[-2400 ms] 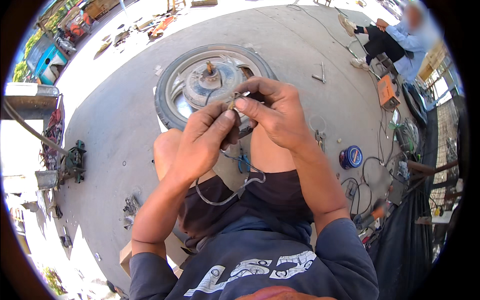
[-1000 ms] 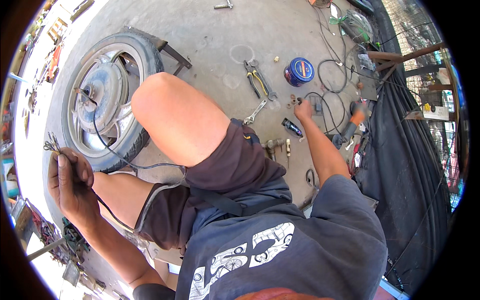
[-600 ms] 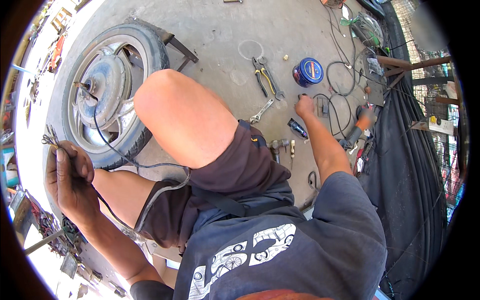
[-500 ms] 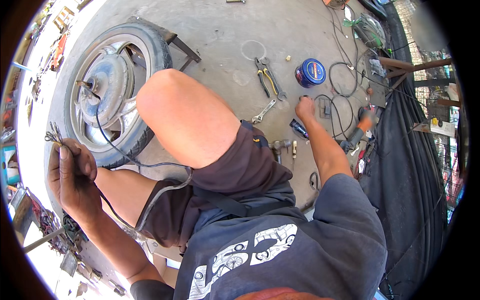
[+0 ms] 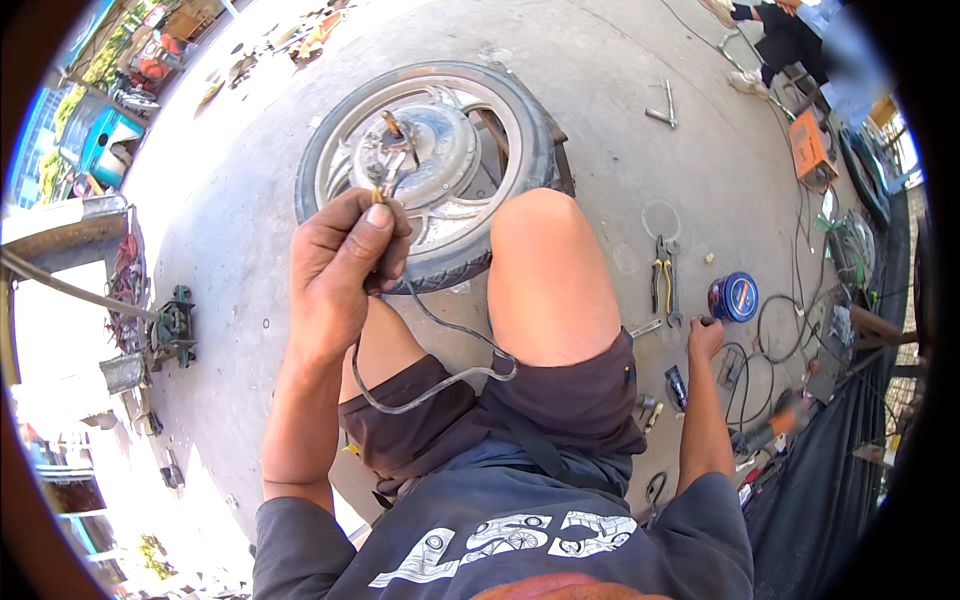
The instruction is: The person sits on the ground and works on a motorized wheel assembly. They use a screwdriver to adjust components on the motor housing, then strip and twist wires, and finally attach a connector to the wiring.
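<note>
My left hand [image 5: 335, 270] is closed on the frayed end of a cable [image 5: 378, 195], raised in front of the wheel. The grey-black cable [image 5: 410, 408] loops down over my lap. A wheel with a hub motor [image 5: 440, 150] lies on a low dark stand, an axle sticking up from its centre. My right hand [image 5: 705, 338] is reached out to the floor beside a blue round tub [image 5: 738, 298], fingers curled round a small dark item I cannot make out.
Pliers and a spanner [image 5: 668, 280], another wrench [image 5: 645, 328], a dark tube [image 5: 676, 388] and coiled leads lie at the right. A seated person [image 5: 780, 50] is beside an orange machine [image 5: 812, 148] at upper right. A green metal vice-like object [image 5: 172, 330] stands left.
Earlier both hands were on the cable end; my right hand left it and reached right to the floor. The view swung right, then back to the wheel, my left hand still holding the cable.
</note>
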Demonstrator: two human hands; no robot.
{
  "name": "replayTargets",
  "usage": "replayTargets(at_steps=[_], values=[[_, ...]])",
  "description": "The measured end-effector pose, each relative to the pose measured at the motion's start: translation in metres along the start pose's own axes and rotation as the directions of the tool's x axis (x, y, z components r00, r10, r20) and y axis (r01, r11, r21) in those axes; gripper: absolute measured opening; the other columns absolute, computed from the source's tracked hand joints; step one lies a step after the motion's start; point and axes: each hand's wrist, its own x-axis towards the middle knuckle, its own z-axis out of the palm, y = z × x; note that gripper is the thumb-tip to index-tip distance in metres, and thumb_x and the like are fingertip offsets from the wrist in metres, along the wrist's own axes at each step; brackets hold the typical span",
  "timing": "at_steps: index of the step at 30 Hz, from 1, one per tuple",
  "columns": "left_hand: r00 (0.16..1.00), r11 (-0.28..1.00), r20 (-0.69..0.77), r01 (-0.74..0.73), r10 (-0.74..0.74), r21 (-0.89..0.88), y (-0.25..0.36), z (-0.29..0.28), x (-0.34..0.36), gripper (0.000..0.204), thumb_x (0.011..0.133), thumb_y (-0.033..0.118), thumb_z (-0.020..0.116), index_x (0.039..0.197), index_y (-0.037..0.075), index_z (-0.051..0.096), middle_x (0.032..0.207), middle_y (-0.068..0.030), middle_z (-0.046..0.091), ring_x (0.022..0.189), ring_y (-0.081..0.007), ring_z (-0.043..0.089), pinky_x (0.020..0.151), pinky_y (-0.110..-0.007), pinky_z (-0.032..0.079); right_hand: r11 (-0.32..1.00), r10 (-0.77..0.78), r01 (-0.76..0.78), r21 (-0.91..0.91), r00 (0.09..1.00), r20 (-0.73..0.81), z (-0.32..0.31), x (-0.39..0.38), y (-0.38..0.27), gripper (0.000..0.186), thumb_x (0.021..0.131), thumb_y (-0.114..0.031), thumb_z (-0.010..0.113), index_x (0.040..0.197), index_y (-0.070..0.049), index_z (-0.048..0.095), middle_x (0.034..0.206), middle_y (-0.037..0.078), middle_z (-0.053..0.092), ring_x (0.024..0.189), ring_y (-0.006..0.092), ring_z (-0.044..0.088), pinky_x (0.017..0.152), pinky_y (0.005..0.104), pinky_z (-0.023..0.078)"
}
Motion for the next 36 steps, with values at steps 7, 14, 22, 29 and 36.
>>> replayTargets(at_steps=[7,14,22,29,36], values=[[0.998,0.998,0.04,-0.05,0.049,0.028,0.007,0.002,-0.006,0.027,0.1,0.025,0.053,0.091,0.001,0.061,0.063,0.0009,0.051,0.056,-0.0053,0.043,0.049,-0.021,0.03,0.72,-0.216,0.104,0.686,0.973,0.08,-0.03,-0.004,-0.112,0.021,0.081,-0.01,0.074,0.094,0.004,0.065,0.08,0.007,0.067,0.069,0.0121,0.061,0.064,0.0262,0.05],[0.993,0.998,0.092,-0.066,0.068,-0.023,0.014,0.0,-0.019,0.029,0.104,0.025,0.047,0.098,-0.001,0.061,0.065,0.003,0.048,0.06,-0.0049,0.04,0.054,-0.021,0.031,0.321,-0.601,0.053,0.946,0.783,0.16,-0.132,-0.075,-0.283,0.022,0.083,-0.011,0.076,0.098,0.001,0.065,0.087,0.006,0.068,0.072,0.0112,0.062,0.065,0.0259,0.053],[0.992,0.994,0.078,-0.1,0.103,-0.045,0.019,-0.003,-0.028,0.039,0.104,0.033,0.047,0.092,0.0,0.063,0.062,0.0026,0.046,0.058,-0.0057,0.038,0.053,-0.023,0.03,0.032,-0.893,-0.178,0.984,0.436,0.108,-0.189,-0.16,-0.377,0.024,0.082,-0.007,0.077,0.1,0.002,0.066,0.089,0.008,0.07,0.073,0.012,0.064,0.066,0.027,0.056],[0.988,0.989,0.049,-0.145,0.146,-0.018,0.021,-0.001,-0.033,0.037,0.102,0.03,0.052,0.088,-0.001,0.066,0.059,0.0031,0.047,0.055,-0.0055,0.039,0.051,-0.023,0.029,-0.019,-0.943,-0.237,0.971,0.328,0.062,-0.208,-0.19,-0.403,0.025,0.081,-0.003,0.077,0.104,0.002,0.067,0.092,0.01,0.071,0.078,0.013,0.066,0.067,0.0267,0.056],[0.983,0.983,0.029,-0.181,0.18,0.036,0.028,0.0,-0.038,0.034,0.1,0.027,0.057,0.088,-0.002,0.068,0.058,0.0041,0.047,0.055,-0.004,0.04,0.05,-0.023,0.03,-0.056,-0.961,-0.217,0.975,0.278,0.007,-0.225,-0.198,-0.413,0.029,0.08,0.0,0.077,0.106,0.005,0.068,0.095,0.012,0.072,0.082,0.014,0.068,0.069,0.0255,0.057]])
